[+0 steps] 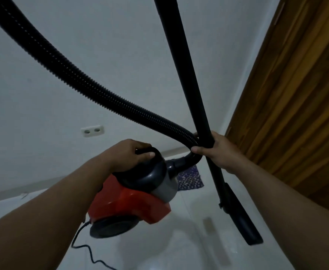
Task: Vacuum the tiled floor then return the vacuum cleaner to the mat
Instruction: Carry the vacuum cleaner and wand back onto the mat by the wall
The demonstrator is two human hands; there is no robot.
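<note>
At far left a white wall socket [92,130] sits low on the wall. The left hand [129,152] is wrapped around the black top handle of the vacuum cleaner [134,195], a red body with grey and black upper parts, carried clear of the tiled floor [159,250]. Its cord [85,248] trails down. Beyond lies a patterned mat [191,179], seemingly purple. The right hand [218,151] clasps the ribbed hose [78,75] and rigid tube [189,75] together, beside a wooden door [296,104].
</note>
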